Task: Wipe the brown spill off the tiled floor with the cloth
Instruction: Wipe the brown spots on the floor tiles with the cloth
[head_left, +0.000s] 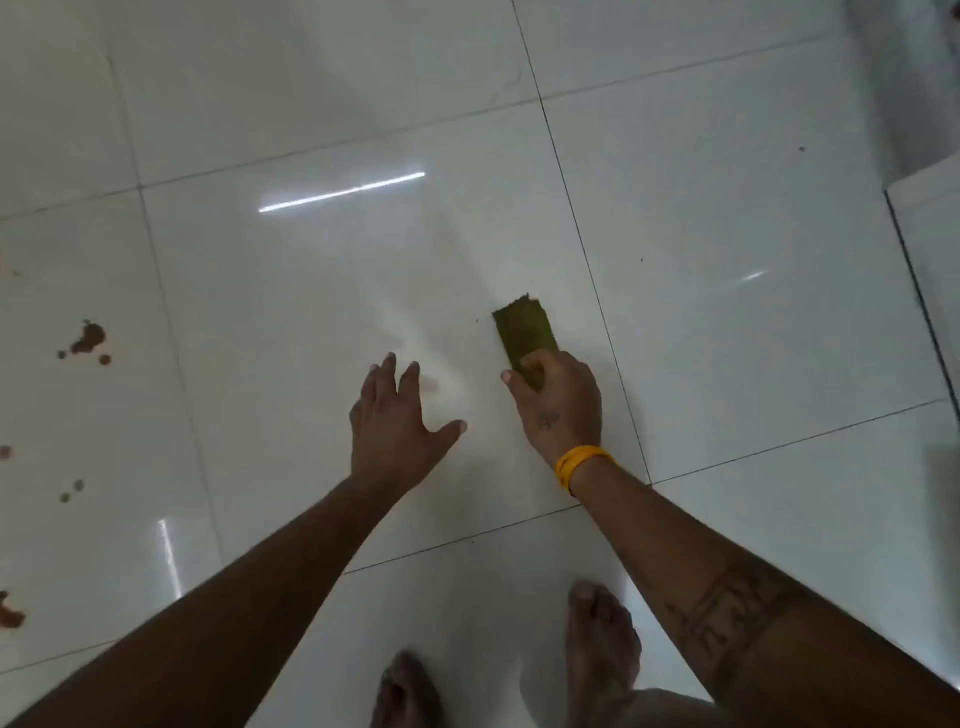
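My right hand (558, 402), with a yellow band at the wrist, grips the near end of a folded olive-green cloth (523, 330) that lies flat on the white tiled floor (311, 270). My left hand (395, 423) hovers beside it with fingers spread and nothing in it. Brown spill blotches (89, 339) sit far to the left on the neighbouring tile, with smaller drops (72, 491) and another patch (9, 613) at the left edge. A faint smear (431, 384) shows just beyond my left fingertips.
My bare feet (597, 639) stand on the tile at the bottom centre. A white edge of furniture or a door (924, 249) runs along the right side. Glossy tiles reflect ceiling lights.
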